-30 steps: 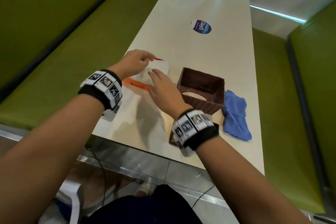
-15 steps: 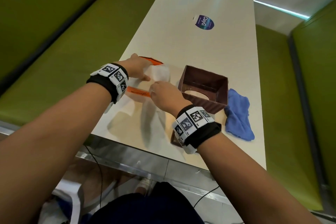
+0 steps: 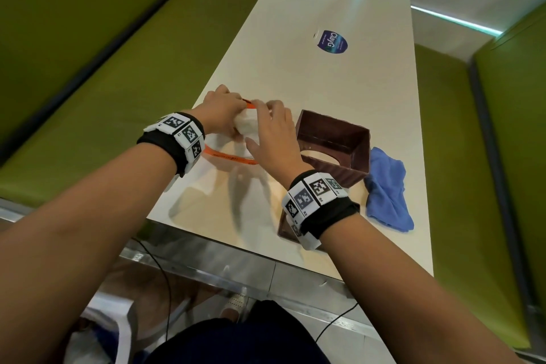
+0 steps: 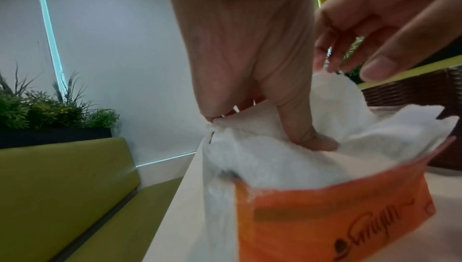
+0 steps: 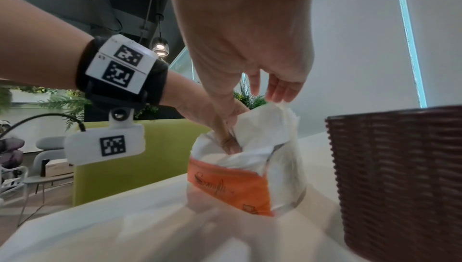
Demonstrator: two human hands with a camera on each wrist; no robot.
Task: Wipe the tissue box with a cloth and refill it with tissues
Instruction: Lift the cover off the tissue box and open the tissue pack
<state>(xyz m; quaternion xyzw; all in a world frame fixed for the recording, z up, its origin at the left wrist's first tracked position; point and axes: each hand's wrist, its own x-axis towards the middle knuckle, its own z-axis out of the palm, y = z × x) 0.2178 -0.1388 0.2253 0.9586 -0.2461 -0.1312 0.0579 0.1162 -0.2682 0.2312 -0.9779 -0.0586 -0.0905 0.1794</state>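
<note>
An orange-and-clear tissue pack (image 3: pixel 233 156) (image 4: pixel 325 217) (image 5: pixel 230 185) stands open on the white table (image 3: pixel 325 83), with white tissues (image 3: pixel 246 124) (image 4: pixel 275 159) (image 5: pixel 265 128) bulging from its top. My left hand (image 3: pixel 224 109) (image 4: pixel 262 124) grips the tissues, thumb dug into the stack. My right hand (image 3: pixel 266 115) (image 5: pixel 262 96) curls over their raised top, fingers behind and thumb in front. The brown woven tissue box (image 3: pixel 334 145) (image 5: pixel 400 177) sits upside down just right of the pack, its inside showing. A blue cloth (image 3: pixel 387 189) lies crumpled right of the box.
A flat brown panel (image 3: pixel 285 230) lies at the table's near edge, partly under my right wrist. A round blue sticker (image 3: pixel 331 41) is farther up the table. Green benches (image 3: pixel 118 97) flank both long sides.
The pack went from lying flat to standing up. My right hand left its near side and came over the tissues' top; my left hand closed on the stack.
</note>
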